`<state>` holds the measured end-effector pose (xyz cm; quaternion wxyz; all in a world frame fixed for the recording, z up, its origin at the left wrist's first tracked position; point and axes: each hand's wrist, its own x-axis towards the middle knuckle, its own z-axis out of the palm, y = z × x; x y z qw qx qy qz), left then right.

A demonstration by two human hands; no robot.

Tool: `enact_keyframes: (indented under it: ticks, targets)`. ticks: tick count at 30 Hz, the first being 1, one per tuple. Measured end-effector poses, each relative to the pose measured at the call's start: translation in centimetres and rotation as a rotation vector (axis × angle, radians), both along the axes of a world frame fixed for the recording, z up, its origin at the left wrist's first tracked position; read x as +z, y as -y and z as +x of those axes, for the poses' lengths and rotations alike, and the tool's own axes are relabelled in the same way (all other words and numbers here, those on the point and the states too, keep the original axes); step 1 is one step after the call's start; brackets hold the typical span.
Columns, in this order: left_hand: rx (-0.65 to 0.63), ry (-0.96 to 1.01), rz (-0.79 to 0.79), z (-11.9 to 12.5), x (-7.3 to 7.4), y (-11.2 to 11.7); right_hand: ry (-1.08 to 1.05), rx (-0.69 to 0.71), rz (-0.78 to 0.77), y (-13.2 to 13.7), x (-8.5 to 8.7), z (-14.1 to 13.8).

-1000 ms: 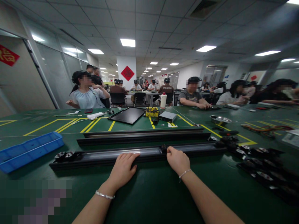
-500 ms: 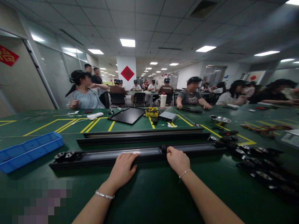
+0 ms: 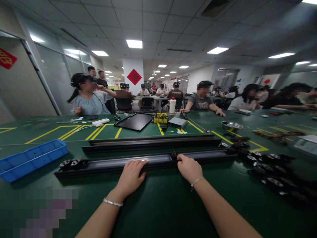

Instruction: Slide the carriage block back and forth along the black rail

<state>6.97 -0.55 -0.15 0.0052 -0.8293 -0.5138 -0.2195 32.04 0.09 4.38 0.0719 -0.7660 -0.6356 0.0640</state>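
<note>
A long black metal rail (image 3: pixel 104 163) lies across the green table (image 3: pixel 160 201) just in front of me. My left hand (image 3: pixel 130 177) rests on its near edge with the fingers stretched out over the rail. My right hand (image 3: pixel 189 168) is closed, with the fingertips pinched on a small black part (image 3: pixel 174 155) sitting in the rail's channel. A second black rail (image 3: pixel 151 144) lies parallel just behind. Small black wheel parts (image 3: pixel 68 163) sit at the near rail's left end.
A blue plastic tray (image 3: pixel 31 159) stands at the left. Several black roller parts (image 3: pixel 269 170) are spread at the right. Farther back are a black panel (image 3: pixel 135 121), a yellow box (image 3: pixel 160 117), a metal bowl (image 3: pixel 231 125) and seated people across the table.
Both hands stay on the near rail. The view has shifted slightly. The person across at the right has moved an arm forward, and the one at the left has raised a hand.
</note>
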Motion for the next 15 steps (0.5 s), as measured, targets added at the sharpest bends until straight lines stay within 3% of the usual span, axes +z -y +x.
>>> enact_keyframes:
  ticks: [4, 11, 15]
  targets:
    - [0.006, -0.007, 0.006, -0.1, 0.0, -0.1, 0.03, 0.029, -0.012, 0.9, -0.2, -0.4]
    - [0.002, -0.006, 0.011, 0.0, 0.0, -0.2, 0.176, 0.139, -0.065, 2.2, -2.5, -1.1]
    - [0.009, -0.015, 0.017, 0.1, 0.1, 0.0, 0.16, 0.15, -0.077, 2.3, -2.8, -1.0]
